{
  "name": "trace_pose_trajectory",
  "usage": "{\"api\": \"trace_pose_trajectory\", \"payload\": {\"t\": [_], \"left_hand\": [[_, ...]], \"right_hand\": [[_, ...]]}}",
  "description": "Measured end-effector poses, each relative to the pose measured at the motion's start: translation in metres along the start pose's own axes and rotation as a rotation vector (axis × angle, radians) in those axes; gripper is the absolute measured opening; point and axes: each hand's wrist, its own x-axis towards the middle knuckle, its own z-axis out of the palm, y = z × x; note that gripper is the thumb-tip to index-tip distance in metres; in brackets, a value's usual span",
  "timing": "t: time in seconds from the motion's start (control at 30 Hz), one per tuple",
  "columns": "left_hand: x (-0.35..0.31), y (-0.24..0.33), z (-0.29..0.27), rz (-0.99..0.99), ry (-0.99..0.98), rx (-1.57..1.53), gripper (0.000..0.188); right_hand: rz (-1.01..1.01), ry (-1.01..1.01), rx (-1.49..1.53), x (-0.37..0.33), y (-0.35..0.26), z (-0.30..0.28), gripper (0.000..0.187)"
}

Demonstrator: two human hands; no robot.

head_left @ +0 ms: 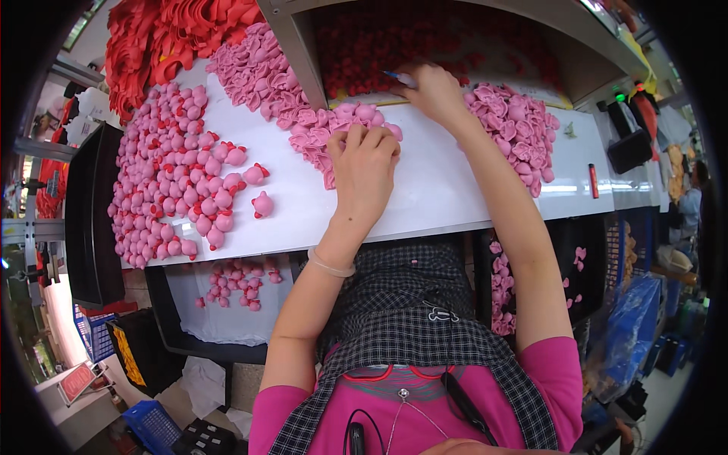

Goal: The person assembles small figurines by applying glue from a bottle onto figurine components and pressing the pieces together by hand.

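Observation:
My left hand bends its fingers down over a pile of pink petal-like pieces at the middle of the white table. Its fingertips close on a pink piece at the pile's edge; the piece itself is mostly hidden. My right hand grips a slim pale pen-like tool with a blue tip pointing left. The tip is at the opening of a shelf compartment holding many small red pieces. Another pile of pink petal-like pieces lies beside my right forearm.
Pink balls with red parts cover the table's left side. Red strips heap behind them. A red tube lies at the right. Under the front edge are a lined tray with pink balls and a black bin with pink pieces.

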Motion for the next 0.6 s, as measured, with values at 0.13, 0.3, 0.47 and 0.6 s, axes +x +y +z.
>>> {"api": "trace_pose_trajectory", "payload": {"t": [0.13, 0.3, 0.47, 0.6], "left_hand": [[-0.002, -0.003, -0.006, 0.051, 0.001, -0.055, 0.016], [-0.031, 0.01, -0.027, -0.192, 0.064, -0.547, 0.011], [-0.056, 0.016, -0.018, -0.391, 0.138, -0.889, 0.004], [-0.079, 0.032, -0.036, -0.288, 0.036, -0.742, 0.01]], "right_hand": [[0.026, 0.022, 0.09, -0.012, -0.008, -0.009, 0.031], [0.06, -0.125, 0.677, -0.069, -0.026, -0.045, 0.031], [0.102, -0.226, 0.959, -0.127, -0.053, -0.053, 0.036], [0.266, -0.016, 0.957, -0.154, -0.054, -0.031, 0.035]]}}
